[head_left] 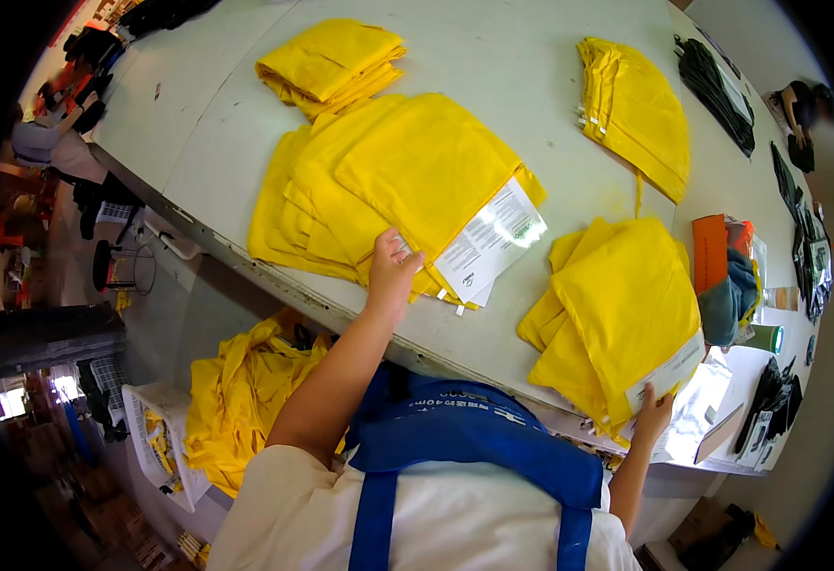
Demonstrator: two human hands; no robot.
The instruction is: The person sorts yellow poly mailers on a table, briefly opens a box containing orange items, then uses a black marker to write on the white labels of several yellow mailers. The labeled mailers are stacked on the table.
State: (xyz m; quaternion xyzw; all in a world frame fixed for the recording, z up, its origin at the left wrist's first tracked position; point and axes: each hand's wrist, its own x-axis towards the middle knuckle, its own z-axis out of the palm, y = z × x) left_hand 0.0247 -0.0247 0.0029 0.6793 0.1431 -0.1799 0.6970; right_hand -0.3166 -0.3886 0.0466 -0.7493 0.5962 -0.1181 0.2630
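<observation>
In front of me a fanned stack of folded yellow fabric pieces lies on the table, a printed white paper sheet at its right edge. My left hand is closed on the near edge of this stack, fingers beside a small white tag. To the right rests a smaller stack of folded yellow fabric, with a white paper label at its near corner. My right hand grips that corner, its fingers partly hidden underneath.
The pale table also holds a folded yellow bundle and a yellow fan-shaped stack. At right stand an orange box, a green-rimmed roll and dark folded items. Yellow fabric overhangs a white basket below.
</observation>
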